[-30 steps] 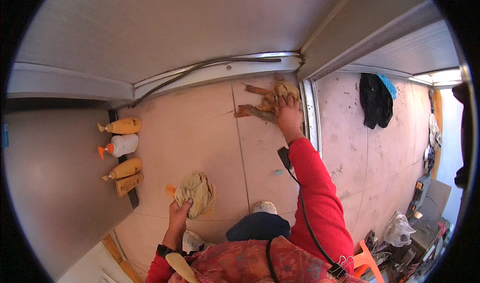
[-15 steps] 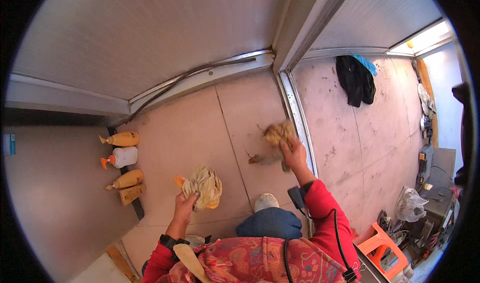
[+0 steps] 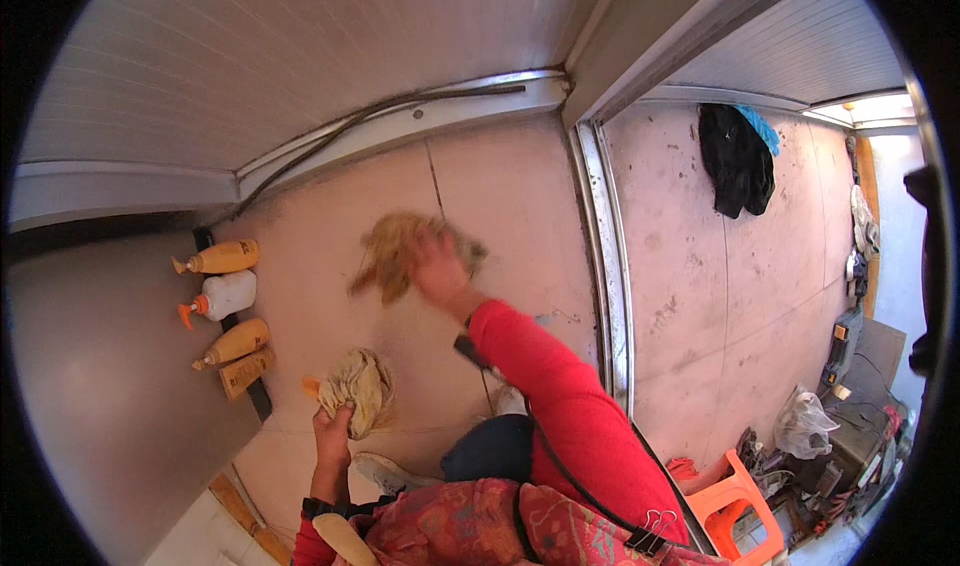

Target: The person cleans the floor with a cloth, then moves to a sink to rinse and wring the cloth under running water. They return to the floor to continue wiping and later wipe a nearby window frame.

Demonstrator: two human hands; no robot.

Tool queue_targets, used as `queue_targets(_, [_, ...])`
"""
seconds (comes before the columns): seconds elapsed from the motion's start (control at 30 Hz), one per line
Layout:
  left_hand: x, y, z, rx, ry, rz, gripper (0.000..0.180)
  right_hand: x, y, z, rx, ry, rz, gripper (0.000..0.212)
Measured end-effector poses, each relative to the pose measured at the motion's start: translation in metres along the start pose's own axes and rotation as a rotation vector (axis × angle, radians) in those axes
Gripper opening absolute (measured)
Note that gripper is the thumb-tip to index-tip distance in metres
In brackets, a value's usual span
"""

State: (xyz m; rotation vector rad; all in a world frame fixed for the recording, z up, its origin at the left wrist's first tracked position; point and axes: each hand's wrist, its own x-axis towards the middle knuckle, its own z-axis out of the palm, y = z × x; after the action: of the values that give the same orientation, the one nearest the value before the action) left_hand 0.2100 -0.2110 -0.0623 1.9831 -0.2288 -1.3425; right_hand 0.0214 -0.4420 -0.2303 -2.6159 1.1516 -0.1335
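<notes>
My right hand (image 3: 438,269) lies over a yellowish-brown cleaning rag (image 3: 395,234) on the pink tiled floor (image 3: 520,196), near the tile seam. Hand and rag are smeared by motion, and the fingers press down on the cloth. Lower left, my left hand (image 3: 332,436) is closed on a bunched pale cream cloth (image 3: 357,391) with an orange-yellow patch at its edge. That cloth is held close above the floor; whether it touches cannot be told. My shoe (image 3: 385,471) is partly visible beside my left wrist.
Several bottles, among them a white pump bottle (image 3: 228,295), stand along the left by a grey panel (image 3: 100,366). A metal door track (image 3: 603,266) crosses the floor. Beyond it lie a black garment (image 3: 735,161), an orange stool (image 3: 738,501) and a plastic bag (image 3: 805,424).
My right hand has swept the rag from beside the door track leftward across the floor. In the picture, my left hand with its cloth sits slightly lower and further left.
</notes>
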Motion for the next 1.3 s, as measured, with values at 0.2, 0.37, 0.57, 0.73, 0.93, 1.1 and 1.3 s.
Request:
queue_targets(0.2, [0.006, 0.016, 0.019, 0.061, 0.000, 0.029, 0.031, -0.006, 0.153, -0.051, -0.116, 0.117, 0.632, 0.039])
queue_targets(0.37, [0.013, 0.040, 0.040, 0.020, -0.089, 0.106, 0.031, -0.070, 0.157, -0.059, -0.109, 0.064, 0.718, 0.043])
queue_targets(0.57, [0.038, 0.055, 0.039, -0.013, -0.229, 0.170, 0.032, -0.189, 0.088, -0.038, -0.028, -0.047, 0.815, 0.042])
queue_targets(0.73, [0.084, 0.034, 0.032, 0.152, -0.337, 0.184, 0.036, -0.275, 0.052, -0.057, 0.163, -0.543, 0.917, 0.032])
queue_targets(0.93, [0.145, 0.009, 0.043, 1.112, -0.228, 0.803, 0.051, -0.281, 0.042, -0.155, 0.355, 0.093, 1.175, 0.037])
queue_targets(1.1, [0.149, -0.006, 0.076, 1.601, -0.486, 0.606, 0.065, -0.253, 0.041, -0.272, 0.122, 0.552, 0.967, 0.033])
queue_targets(1.3, [0.141, -0.010, 0.082, 1.658, -0.496, 0.583, 0.065, -0.191, 0.041, -0.292, 0.103, 0.418, 0.986, 0.041])
